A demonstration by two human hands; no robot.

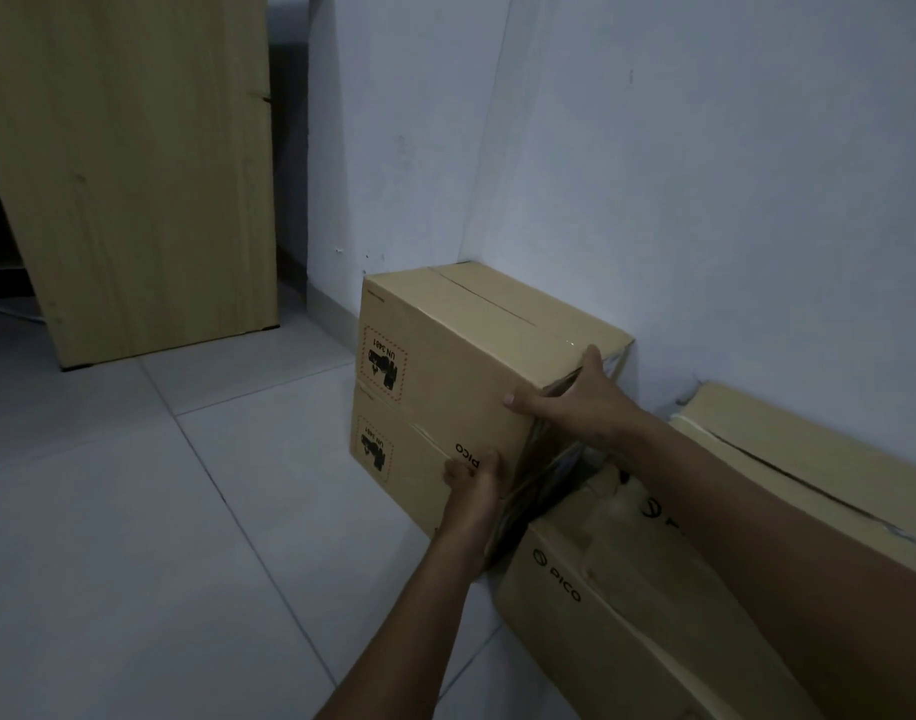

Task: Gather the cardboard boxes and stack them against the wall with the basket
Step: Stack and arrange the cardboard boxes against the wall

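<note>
Open tiled floor [149, 511] to my left, wall [705, 200] blocks behind, stacked boxes [445, 366] ahead, long box [627, 605] crowding right, wooden cabinet [134, 174] far left.

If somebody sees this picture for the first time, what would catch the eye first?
Two stacked cardboard boxes stand in the wall corner, and both hands hold them: the left hand on the front, the right hand at the near top edge. A larger PICO box sits lower right.
</note>
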